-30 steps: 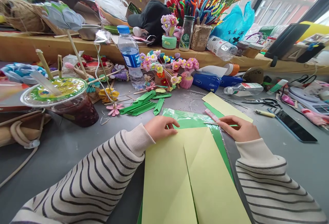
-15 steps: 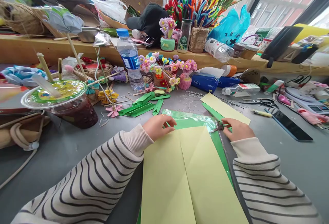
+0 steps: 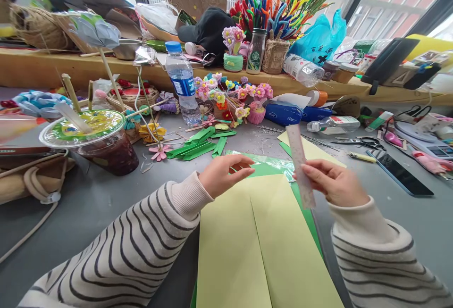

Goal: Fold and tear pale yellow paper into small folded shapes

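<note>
Pinched upright between the thumb and fingers of my right hand (image 3: 336,183) is a pale, speckled ruler (image 3: 300,169), raised over the right edge of the paper. My left hand (image 3: 226,173) is open, thumb and fingers apart and holding nothing, at the top left edge of the paper. Pale yellow paper (image 3: 230,242) lies in front of me with a long slit or fold line down its middle. Beneath it, green paper (image 3: 265,164) in a clear plastic wrapper shows at the top and right side.
Folded green strips (image 3: 198,144) lie beyond my left hand. A lidded drink cup (image 3: 106,154) and a water bottle (image 3: 184,86) stand at left. Scissors (image 3: 368,143) and a phone (image 3: 399,173) lie at right. A crowded wooden ledge (image 3: 141,74) runs along the back.
My right hand has picked up the ruler from the paper's upper right edge and raised it upright. My left hand's fingers have straightened and spread.
</note>
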Demonstrator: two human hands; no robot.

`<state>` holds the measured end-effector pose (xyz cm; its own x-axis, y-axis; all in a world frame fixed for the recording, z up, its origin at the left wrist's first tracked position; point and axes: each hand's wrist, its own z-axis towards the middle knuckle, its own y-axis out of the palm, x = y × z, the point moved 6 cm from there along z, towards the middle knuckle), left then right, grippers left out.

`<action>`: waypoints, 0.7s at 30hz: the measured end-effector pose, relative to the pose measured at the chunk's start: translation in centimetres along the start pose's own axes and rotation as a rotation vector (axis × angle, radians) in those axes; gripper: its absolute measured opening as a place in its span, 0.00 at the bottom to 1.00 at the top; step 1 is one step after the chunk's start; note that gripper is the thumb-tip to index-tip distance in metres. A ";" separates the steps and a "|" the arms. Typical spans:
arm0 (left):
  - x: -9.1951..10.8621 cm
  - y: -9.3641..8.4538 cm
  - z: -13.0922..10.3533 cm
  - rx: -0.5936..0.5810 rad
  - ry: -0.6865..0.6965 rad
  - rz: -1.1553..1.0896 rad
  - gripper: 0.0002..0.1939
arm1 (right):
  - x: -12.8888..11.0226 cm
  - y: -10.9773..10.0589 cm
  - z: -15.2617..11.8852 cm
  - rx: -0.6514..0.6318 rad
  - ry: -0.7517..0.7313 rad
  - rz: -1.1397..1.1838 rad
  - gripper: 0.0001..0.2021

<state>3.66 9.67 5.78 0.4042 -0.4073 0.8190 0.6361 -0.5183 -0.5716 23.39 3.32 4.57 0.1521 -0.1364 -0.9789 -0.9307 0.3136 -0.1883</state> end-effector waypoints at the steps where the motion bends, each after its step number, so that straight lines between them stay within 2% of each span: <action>1: 0.2 0.3 -0.1 -0.023 -0.010 -0.046 0.15 | 0.3 1.4 -0.4 -0.100 0.080 0.103 0.13; 5: 0.8 1.2 -0.5 -0.082 0.004 -0.260 0.14 | 1.1 6.1 -2.2 -0.384 0.264 0.231 0.12; 10: 1.0 0.8 -0.7 -0.016 -0.016 -0.341 0.12 | 1.2 8.1 -2.9 -0.471 0.201 0.200 0.12; 13: 2.4 -1.6 -1.4 0.155 0.051 -0.149 0.13 | 0.8 7.9 -2.4 -0.523 0.087 0.150 0.11; 15: 4.2 -3.7 -2.5 0.325 0.195 0.039 0.10 | 0.6 7.2 -1.9 -0.496 0.040 0.123 0.10; 16: 5.3 -4.2 -3.1 0.358 0.295 0.117 0.08 | 0.5 6.7 -1.5 -0.461 0.020 0.100 0.10; 17: 6.2 -4.3 -3.8 0.367 0.409 0.170 0.07 | 0.5 6.2 -1.2 -0.424 0.000 0.064 0.10; 19: 7.1 -3.6 -5.1 0.307 0.552 0.275 0.09 | 0.6 5.3 -0.7 -0.361 -0.049 -0.052 0.10; 21: 6.6 -2.0 -6.3 0.266 0.613 0.437 0.12 | 0.8 4.7 -0.3 -0.319 -0.122 -0.202 0.10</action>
<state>0.90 3.28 12.02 0.2686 -0.9132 0.3065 0.6706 -0.0511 -0.7400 19.02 4.43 2.88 0.3635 -0.0469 -0.9304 -0.9316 -0.0185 -0.3630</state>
